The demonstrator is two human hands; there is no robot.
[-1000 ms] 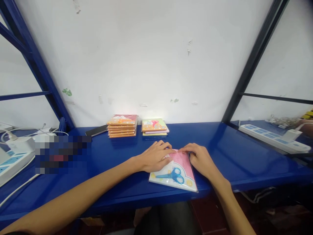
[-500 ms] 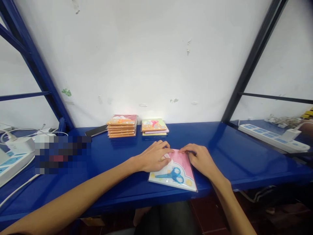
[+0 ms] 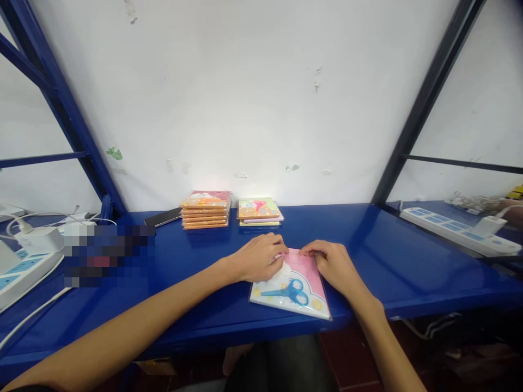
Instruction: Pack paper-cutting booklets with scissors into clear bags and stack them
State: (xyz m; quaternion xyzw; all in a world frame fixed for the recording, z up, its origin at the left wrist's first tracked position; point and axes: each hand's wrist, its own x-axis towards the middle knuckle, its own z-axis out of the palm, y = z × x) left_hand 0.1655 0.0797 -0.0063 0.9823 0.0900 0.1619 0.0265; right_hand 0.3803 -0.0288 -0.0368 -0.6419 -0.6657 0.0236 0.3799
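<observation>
A pink and white flat packet (image 3: 300, 296) with blue child's scissors (image 3: 288, 292) on its front lies at the desk's front edge, in clear plastic film. My left hand (image 3: 259, 258) rests over its upper left part, thumb and fingers drawn together at the top edge. At the top right, my right hand (image 3: 333, 264) pinches the packet's edge between bent fingers and thumb. The exact grip of both hands is partly hidden. Behind them stand a tall stack of orange-edged packets (image 3: 206, 209) and a shorter stack of packets (image 3: 259, 211).
The blue desk (image 3: 196, 245) meets a white wall. A dark phone (image 3: 163, 217) lies left of the stacks. Power strips with chargers and cables sit at the far left (image 3: 30, 264) and far right (image 3: 457, 231). Blue metal posts (image 3: 77, 120) frame the desk.
My left thumb has drawn in toward the fingers near the packet's top edge. The right hand and packet stay nearly in place; the view has shifted slightly.
</observation>
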